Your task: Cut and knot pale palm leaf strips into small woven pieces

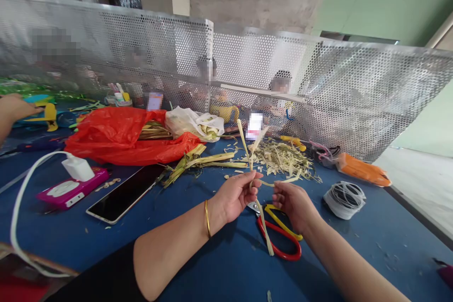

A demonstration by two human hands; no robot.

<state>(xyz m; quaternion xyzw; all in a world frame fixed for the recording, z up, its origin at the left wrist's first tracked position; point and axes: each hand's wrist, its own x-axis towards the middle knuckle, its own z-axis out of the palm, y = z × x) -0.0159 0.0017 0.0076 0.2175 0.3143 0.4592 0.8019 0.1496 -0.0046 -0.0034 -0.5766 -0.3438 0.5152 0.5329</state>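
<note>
My left hand (238,195), with a gold bangle at its wrist, pinches several pale dried plant strips (252,163) where they cross. Two ends rise above the fingers, and one long strip hangs down over the scissors. My right hand (294,205) is closed on another pale strip (279,183) that runs sideways from the left fingers. Beneath both hands lie scissors (285,252) with one red and one yellow handle, their blades mostly hidden by the left hand. Behind the hands is a heap of shredded plant trimmings (283,158).
A perforated metal screen (247,59) backs the blue table (170,250). A red plastic bag (106,134), a phone (123,193) and a pink power strip (72,191) lie left. A wire coil (344,199) and an orange packet (364,170) lie right. Another person's hand (14,108) shows far left.
</note>
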